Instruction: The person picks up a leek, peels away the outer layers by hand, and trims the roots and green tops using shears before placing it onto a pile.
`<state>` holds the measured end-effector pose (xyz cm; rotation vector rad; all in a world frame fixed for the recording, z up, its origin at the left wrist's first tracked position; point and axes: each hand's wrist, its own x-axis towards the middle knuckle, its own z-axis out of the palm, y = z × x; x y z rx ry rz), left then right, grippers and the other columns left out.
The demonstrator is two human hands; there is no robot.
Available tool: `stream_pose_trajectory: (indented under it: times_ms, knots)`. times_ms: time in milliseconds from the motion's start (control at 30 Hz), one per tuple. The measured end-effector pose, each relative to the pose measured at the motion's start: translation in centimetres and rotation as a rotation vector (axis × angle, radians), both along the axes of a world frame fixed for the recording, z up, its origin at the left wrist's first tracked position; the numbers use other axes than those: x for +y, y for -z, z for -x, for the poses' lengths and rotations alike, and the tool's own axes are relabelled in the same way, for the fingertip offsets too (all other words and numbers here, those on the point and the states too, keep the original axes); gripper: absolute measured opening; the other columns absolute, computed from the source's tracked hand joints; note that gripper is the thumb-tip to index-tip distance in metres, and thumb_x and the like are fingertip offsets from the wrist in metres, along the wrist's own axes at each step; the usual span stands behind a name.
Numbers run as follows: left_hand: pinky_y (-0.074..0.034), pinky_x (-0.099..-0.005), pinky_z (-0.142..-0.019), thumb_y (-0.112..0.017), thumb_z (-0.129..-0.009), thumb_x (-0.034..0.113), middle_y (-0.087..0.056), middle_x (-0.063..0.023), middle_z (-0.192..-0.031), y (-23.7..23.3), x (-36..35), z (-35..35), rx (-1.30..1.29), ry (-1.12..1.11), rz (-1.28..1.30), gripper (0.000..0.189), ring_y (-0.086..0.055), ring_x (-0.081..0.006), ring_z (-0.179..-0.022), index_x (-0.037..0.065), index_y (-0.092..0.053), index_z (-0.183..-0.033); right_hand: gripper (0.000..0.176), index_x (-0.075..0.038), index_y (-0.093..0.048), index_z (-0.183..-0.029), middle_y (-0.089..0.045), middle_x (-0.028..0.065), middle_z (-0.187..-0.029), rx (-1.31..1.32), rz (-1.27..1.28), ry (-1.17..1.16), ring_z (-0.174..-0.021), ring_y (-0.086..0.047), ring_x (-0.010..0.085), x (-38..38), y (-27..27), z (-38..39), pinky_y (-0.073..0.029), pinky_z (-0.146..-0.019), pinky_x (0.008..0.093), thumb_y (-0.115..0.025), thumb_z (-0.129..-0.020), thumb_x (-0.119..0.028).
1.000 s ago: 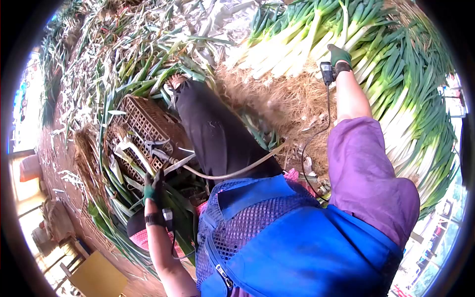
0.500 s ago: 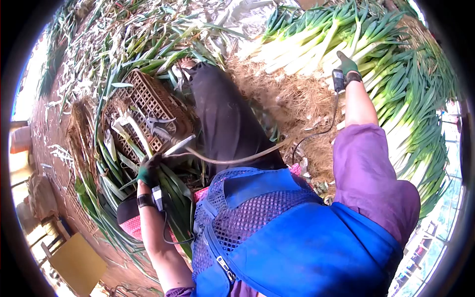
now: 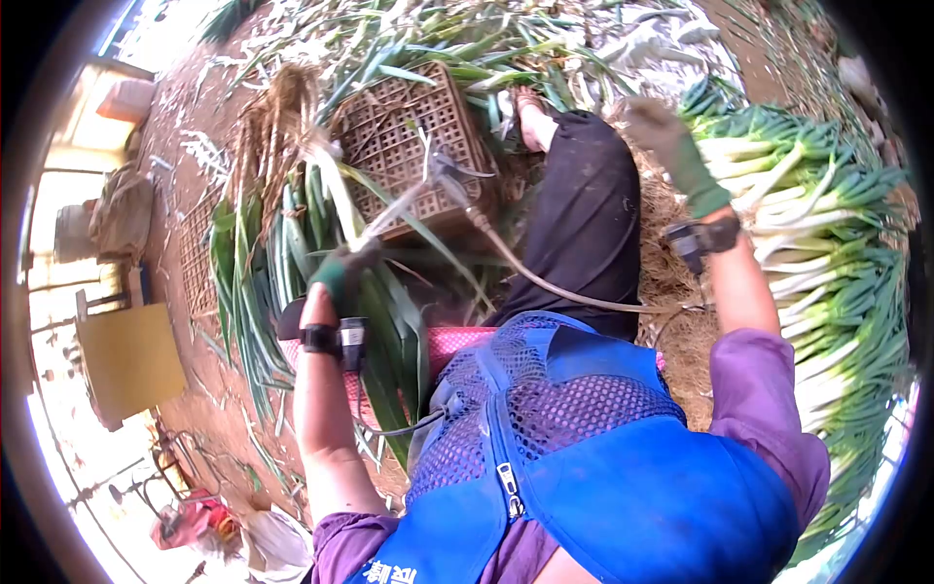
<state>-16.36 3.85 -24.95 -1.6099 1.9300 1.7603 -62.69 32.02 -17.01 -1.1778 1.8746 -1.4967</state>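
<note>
While L hand (image 3: 345, 270) grips a leek (image 3: 339, 198), prob. light, stiff-stemmed & best held mid-stem, can't tell if R hand (image 3: 671, 151) is open.

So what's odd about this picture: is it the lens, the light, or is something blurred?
Head view: all three, it seems; a round, wide-angle frame with black corners; the background at far left washed out by glare; the right hand smeared, likely by motion, while the zip looks fairly crisp.
</note>
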Motion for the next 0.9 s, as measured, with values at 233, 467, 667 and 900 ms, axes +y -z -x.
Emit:
stream_pose_trajectory:
  times_ms: [233, 467, 667, 900]
  knots:
    - [-0.047, -0.0216, -0.074, -0.064, -0.097, 0.023, -0.064, 0.0023, -0.102, -7.7, 5.0, -0.5, 0.400, -0.140, -0.265, 0.039, -0.057, -0.0061, -0.085, 0.002, -0.059, -0.129, 0.039, -0.004, -0.059, -0.121, -0.063, 0.0004, -0.095, -0.105, -0.020, -0.365, -0.090, -0.058, 0.0095, -17.1, 7.4, -15.6, -0.048, -0.082, 0.0243, -0.072, -0.091, -0.025]
    - [-0.049, -0.0267, -0.080, -0.057, -0.099, 0.041, -0.066, -0.0026, -0.102, -10.4, 8.4, -5.0, 0.452, 0.060, -0.244, 0.044, -0.060, -0.0124, -0.091, 0.004, -0.060, -0.122, 0.090, 0.004, -0.048, -0.132, -0.057, 0.0181, -0.114, -0.477, 0.195, -0.319, -0.104, -0.055, 0.0251, -27.9, 7.8, -11.8, -0.045, -0.097, 0.0353, -0.040, -0.090, -0.075]
    - [-0.051, -0.0273, -0.072, -0.046, -0.105, 0.033, -0.064, -0.0025, -0.087, -9.0, 10.8, -7.3, 0.349, 0.214, 0.354, 0.033, -0.061, -0.0123, -0.080, 0.004, -0.063, -0.104, 0.047, -0.003, -0.061, -0.117, -0.068, 0.0053, -0.092, -0.356, 0.154, -0.637, -0.072, -0.064, 0.0144, -25.6, 9.0, -13.7, -0.056, -0.069, 0.0271, -0.069, -0.088, -0.039]
    - [-0.050, -0.0328, -0.073, -0.048, -0.098, 0.017, -0.060, -0.0090, -0.089, -9.3, 12.1, -11.3, 0.291, 0.216, 0.128, 0.017, -0.059, -0.0200, -0.079, 0.006, -0.058, -0.092, 0.014, -0.004, -0.070, -0.092, -0.070, 0.0049, -0.087, 0.088, -0.360, -0.843, -0.082, -0.066, 0.0161, -24.1, 5.0, -4.5, -0.056, -0.076, 0.0277, -0.073, -0.085, -0.017]
